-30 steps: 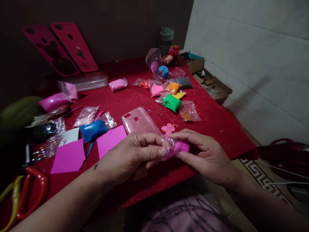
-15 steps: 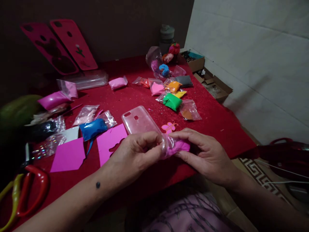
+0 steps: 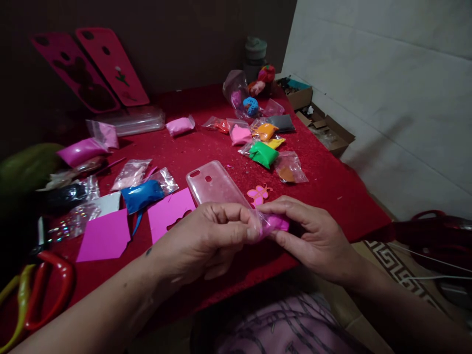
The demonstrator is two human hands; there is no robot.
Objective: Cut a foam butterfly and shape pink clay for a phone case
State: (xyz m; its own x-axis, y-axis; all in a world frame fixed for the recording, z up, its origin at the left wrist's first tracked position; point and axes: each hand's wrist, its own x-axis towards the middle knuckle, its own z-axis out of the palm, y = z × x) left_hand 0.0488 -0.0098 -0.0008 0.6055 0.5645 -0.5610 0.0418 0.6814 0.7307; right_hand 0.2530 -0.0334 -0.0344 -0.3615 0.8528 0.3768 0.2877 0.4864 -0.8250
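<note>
Between my hands, over the near edge of the red-covered table, is a small clear bag of pink clay. My left hand pinches the bag's clear end between thumb and fingers. The clay-filled end is gripped by the thumb and fingertips of my right hand. A clear phone case lies just beyond my left hand and is partly hidden by it. The pink butterfly cutout rests beyond the bag, beside the case.
Several clay bags, among them a green one and a blue one, lie on the red cloth. Pink sheets and red-and-yellow-handled scissors are at left. Two pink phone cases lean at the back.
My left hand has turned at the wrist, and its lower fingers now show beneath. The bag's clear end looks more bunched. My right hand has barely moved.
</note>
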